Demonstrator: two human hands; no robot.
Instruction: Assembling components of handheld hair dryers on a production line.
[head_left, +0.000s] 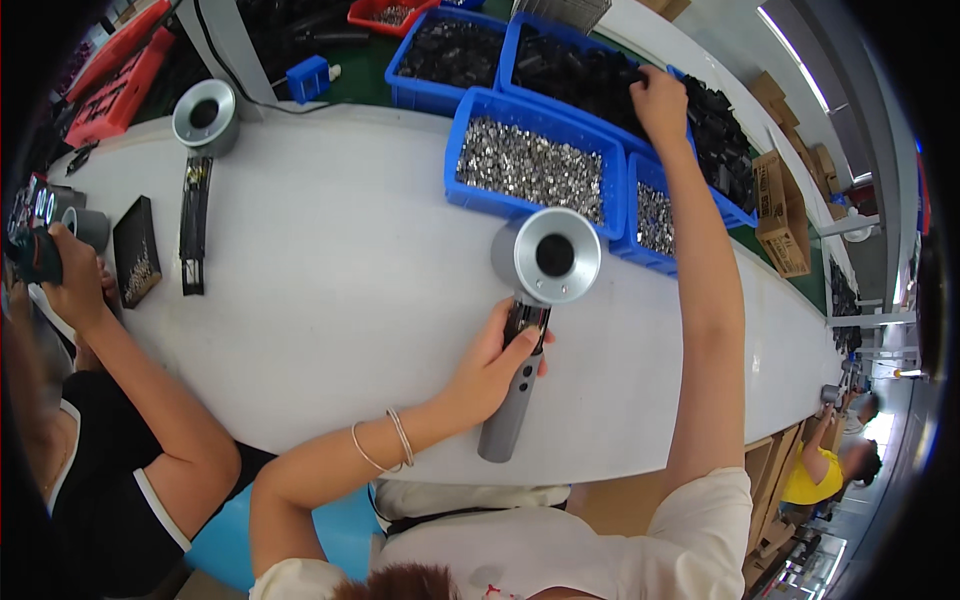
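My left hand (492, 365) is wrapped round the handle of a grey hair dryer (508, 415). Its round silver head points up, with a dark hole in the middle, and black inner parts show where the handle meets the head. My right arm stretches far forward. At its end my right hand (662, 105) dips, fingers curled, to the edge of a blue bin (575, 100) heaped with black plastic parts. Whatever those fingertips grip is hidden from view.
Blue bins of small shiny metal pieces (530, 165) stand before the hair dryer. Another dryer, its handle uncovered (195, 225), lies to the left beside a black tray (135, 250). A co-worker's hand (75, 275) holds a dark tool at far left. A cardboard box (780, 215) stands right.
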